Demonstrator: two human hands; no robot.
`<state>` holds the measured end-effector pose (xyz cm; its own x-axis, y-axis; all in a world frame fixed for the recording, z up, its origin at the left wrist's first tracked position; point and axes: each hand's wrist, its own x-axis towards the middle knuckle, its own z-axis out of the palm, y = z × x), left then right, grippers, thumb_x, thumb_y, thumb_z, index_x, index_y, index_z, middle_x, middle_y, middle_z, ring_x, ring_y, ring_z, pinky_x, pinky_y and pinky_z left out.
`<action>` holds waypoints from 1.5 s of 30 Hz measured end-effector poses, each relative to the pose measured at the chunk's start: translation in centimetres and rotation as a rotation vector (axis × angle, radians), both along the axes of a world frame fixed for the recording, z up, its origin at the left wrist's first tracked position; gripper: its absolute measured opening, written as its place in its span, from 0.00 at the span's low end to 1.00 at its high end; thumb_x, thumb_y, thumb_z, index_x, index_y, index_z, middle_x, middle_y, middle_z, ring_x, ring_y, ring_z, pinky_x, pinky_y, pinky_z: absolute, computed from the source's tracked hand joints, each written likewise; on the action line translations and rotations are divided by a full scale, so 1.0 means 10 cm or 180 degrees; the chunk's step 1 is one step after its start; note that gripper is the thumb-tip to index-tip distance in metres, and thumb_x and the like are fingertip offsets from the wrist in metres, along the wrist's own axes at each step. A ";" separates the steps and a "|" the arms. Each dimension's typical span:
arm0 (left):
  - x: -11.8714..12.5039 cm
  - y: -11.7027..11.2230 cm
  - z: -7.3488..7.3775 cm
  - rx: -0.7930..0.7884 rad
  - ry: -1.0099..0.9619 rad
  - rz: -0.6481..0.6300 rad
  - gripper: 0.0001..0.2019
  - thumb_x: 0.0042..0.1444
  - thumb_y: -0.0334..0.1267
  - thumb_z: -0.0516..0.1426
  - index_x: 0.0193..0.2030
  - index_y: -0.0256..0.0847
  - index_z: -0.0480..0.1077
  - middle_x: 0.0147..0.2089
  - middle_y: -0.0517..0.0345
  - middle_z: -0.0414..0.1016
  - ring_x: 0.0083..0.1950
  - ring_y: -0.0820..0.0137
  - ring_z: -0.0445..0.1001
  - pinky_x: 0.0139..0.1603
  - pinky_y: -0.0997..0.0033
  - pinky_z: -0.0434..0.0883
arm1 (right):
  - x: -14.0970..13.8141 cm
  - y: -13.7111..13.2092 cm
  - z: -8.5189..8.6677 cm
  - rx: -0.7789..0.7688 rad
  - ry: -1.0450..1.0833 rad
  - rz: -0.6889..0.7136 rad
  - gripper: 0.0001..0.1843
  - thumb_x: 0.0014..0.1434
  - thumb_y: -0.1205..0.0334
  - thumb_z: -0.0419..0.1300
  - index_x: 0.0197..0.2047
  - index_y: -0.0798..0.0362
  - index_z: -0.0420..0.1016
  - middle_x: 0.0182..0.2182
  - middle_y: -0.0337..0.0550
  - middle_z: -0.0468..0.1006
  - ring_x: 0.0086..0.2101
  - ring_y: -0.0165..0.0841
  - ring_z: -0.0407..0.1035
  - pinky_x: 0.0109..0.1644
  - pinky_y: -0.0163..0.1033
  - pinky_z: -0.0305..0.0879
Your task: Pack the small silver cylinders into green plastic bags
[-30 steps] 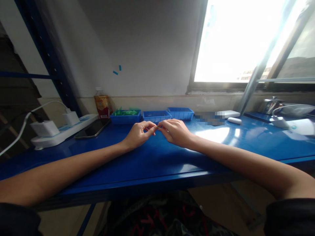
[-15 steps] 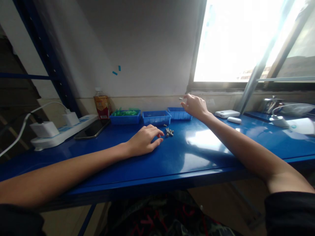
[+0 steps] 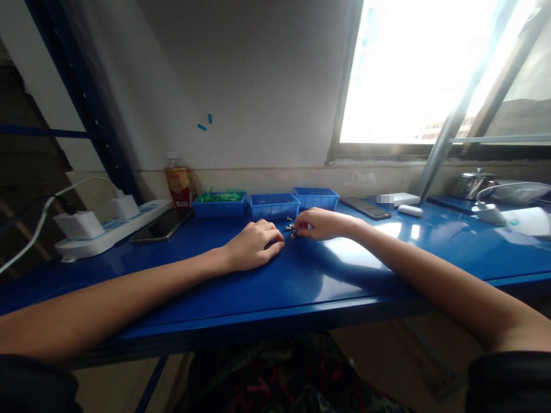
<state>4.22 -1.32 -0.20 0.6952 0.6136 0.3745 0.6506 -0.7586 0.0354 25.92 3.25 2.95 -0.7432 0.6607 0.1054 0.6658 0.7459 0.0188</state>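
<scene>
- Right hand point(image 3: 316, 223) is reaching down to the metal bits point(image 3: 288, 228), which are lying loose on the counter point(image 3: 258, 292), just in front of the middle bin's point(image 3: 274, 210) right end.
- Right fingers are bending in narrow, tips among the bits; can't tell if they're gripping one.
- Left hand point(image 3: 253, 248) is resting palm down just left of the bits; its thumb is standing apart from the fingers, holding nothing visible.
- Progress: work is looking unfinished, several bits are lying outside the bins; right hand is hiding some, so no count.
- Done part: can't tell; insides of middle bin and right bin point(image 3: 318, 201) aren't showing clearly.
- Left bin point(image 3: 220, 210) is holding green pieces point(image 3: 219, 197).
</scene>
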 end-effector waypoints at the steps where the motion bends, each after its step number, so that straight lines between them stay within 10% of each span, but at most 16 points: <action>1: 0.00 0.00 0.00 -0.0006 0.0006 0.0001 0.11 0.62 0.41 0.51 0.41 0.41 0.73 0.43 0.53 0.75 0.49 0.63 0.69 0.50 0.63 0.65 | 0.01 0.01 0.00 0.0020 -0.0011 -0.0005 0.12 0.57 0.66 0.56 0.42 0.53 0.79 0.38 0.45 0.81 0.37 0.35 0.73 0.40 0.33 0.63; 26: 0.00 -0.01 0.01 -0.0037 0.0069 0.0045 0.12 0.62 0.42 0.50 0.43 0.41 0.72 0.44 0.53 0.74 0.49 0.62 0.69 0.48 0.63 0.65 | -0.01 0.08 -0.21 0.0483 0.0576 -0.0133 0.08 0.54 0.63 0.58 0.38 0.54 0.74 0.36 0.44 0.77 0.37 0.34 0.70 0.38 0.34 0.61; 45: -0.02 0.01 0.00 0.0040 -0.0547 0.0421 0.17 0.62 0.51 0.49 0.44 0.41 0.69 0.39 0.56 0.77 0.41 0.64 0.73 0.40 0.66 0.66 | -0.23 -0.23 -0.19 0.0731 0.1938 0.0693 0.04 0.60 0.67 0.54 0.37 0.55 0.70 0.30 0.41 0.75 0.30 0.29 0.67 0.34 0.31 0.60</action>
<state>4.06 -1.20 -0.23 0.5341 0.6898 0.4888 0.7297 -0.6681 0.1455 23.64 0.98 1.04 -0.6204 0.4141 0.6660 0.4432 0.8858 -0.1378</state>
